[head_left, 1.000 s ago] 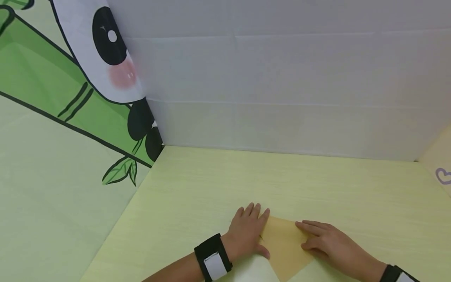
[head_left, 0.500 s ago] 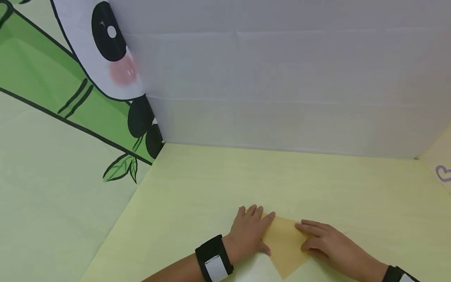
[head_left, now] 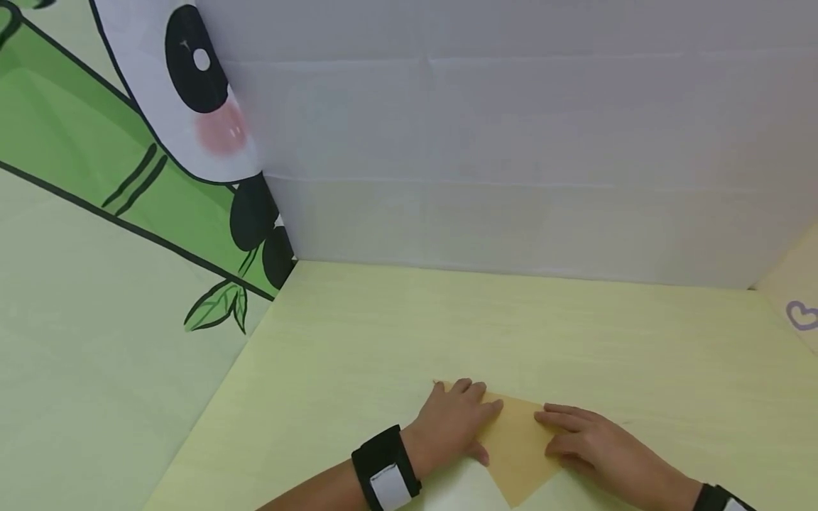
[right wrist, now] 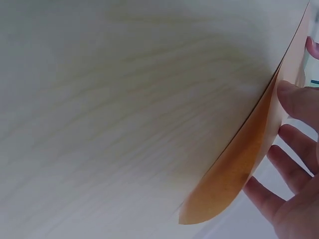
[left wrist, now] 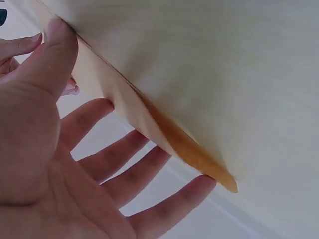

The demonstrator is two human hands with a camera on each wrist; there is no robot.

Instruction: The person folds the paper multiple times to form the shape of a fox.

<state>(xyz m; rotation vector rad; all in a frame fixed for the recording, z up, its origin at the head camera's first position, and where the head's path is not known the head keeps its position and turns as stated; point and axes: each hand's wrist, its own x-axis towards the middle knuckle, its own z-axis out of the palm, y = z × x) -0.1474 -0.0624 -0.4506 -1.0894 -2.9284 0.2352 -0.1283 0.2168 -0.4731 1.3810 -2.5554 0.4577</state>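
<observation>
A sheet of orange-yellow paper (head_left: 516, 447), folded over into a triangle, lies on the table with one corner pointing toward the person. My left hand (head_left: 450, 422) rests on its left part, fingers spread near the far edge and thumb lower down. On the right side, my right hand (head_left: 591, 443) touches the paper with extended fingers and thumb. The left wrist view shows the left fingertips along the paper (left wrist: 134, 107), whose end lifts in a narrow open fold. In the right wrist view, the paper (right wrist: 234, 164) gapes between its layers beside the right fingers.
The pale yellow table (head_left: 358, 326) meets a grey-white wall covering (head_left: 498, 142) at the back. A panel with a cartoon panda and green bamboo (head_left: 96, 156) stands at the left. Another panel with a purple heart (head_left: 802, 316) borders the right.
My left hand has shifted slightly right and toward the person across the paper, uncovering its far left corner. The right hand stays nearly in place.
</observation>
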